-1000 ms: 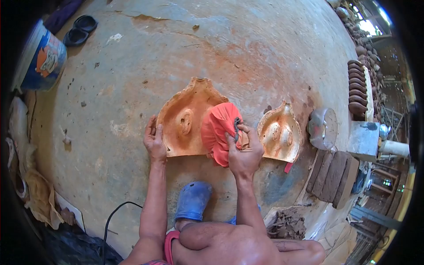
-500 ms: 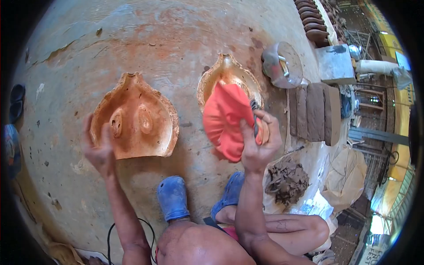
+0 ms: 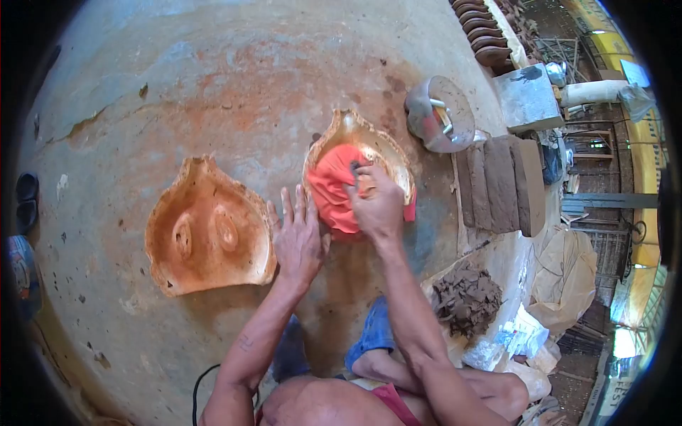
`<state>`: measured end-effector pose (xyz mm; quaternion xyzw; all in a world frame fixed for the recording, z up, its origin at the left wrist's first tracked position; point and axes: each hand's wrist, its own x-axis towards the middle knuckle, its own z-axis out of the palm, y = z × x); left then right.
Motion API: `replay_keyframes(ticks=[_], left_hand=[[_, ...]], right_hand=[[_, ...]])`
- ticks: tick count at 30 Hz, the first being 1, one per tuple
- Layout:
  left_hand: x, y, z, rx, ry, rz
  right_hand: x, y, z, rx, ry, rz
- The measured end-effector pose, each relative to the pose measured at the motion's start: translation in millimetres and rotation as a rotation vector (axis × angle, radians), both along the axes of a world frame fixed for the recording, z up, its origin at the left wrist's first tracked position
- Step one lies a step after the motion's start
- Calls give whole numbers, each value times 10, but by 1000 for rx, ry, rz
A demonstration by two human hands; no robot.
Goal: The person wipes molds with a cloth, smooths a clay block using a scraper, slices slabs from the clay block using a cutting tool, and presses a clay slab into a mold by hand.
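Observation:
My right hand [image 3: 379, 206] grips a bunched red cloth bundle [image 3: 332, 186] by its dark tied top. The bundle rests in the hollow of the smaller pale mould [image 3: 393, 150] and hides much of its inside. Fingers spread, my left hand [image 3: 298, 238] lies beside that mould's left edge, holding nothing. To the left, the larger orange-brown mould [image 3: 206, 259] lies hollow side up on the floor, with two oval raised forms inside.
A clear round container [image 3: 458, 121] with sticks in it stands at upper right. Stacked clay slabs [image 3: 497, 184], a metal box [image 3: 527, 98] and a heap of clay scraps [image 3: 467, 297] lie on the right. Dark sandals [image 3: 27, 202] are at far left.
The red bundle has moved from the larger mould into the smaller one. My left hand has left the larger mould's left edge and come right, beside the smaller mould.

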<state>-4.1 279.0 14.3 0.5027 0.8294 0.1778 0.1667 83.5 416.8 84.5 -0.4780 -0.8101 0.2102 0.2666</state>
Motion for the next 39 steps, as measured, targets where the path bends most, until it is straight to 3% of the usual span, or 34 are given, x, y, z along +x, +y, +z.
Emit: replay_keyframes(ticks=[5, 9, 11, 13, 15, 17, 21, 23, 25, 30, 35, 37, 39], left_hand=[[7, 10, -59, 42, 71, 8], [41, 71, -83, 60, 67, 70], [55, 37, -87, 66, 40, 68], [74, 28, -76, 56, 30, 81], [44, 32, -40, 59, 25, 69], [9, 38, -16, 92, 57, 62], [13, 45, -31, 37, 34, 36], [30, 40, -43, 50, 47, 40], [32, 32, 1, 49, 37, 33], [28, 47, -60, 55, 40, 48], [38, 46, -56, 35, 39, 42], [34, 55, -52, 38, 36, 51], [39, 27, -51, 35, 37, 38]], right_hand=[[-57, 157, -29, 129, 131, -79], [-219, 389, -52, 119, -206, -34], [-192, 475, 11, 37, -98, -58], [-227, 543, 23, 142, -40, -200], [-313, 651, -95, 209, -38, -186], [-406, 828, -40, 199, -363, -68], [-561, 840, 207, 254, -178, -167], [-614, 920, 59, 284, -188, -198], [-732, 1028, 109, 211, -509, -47], [-721, 1292, 95, 279, -214, -137], [-793, 1316, 127, 205, -491, -67], [-758, 1524, 23, 274, -228, 5], [-771, 1542, -25, 290, -214, -20]])
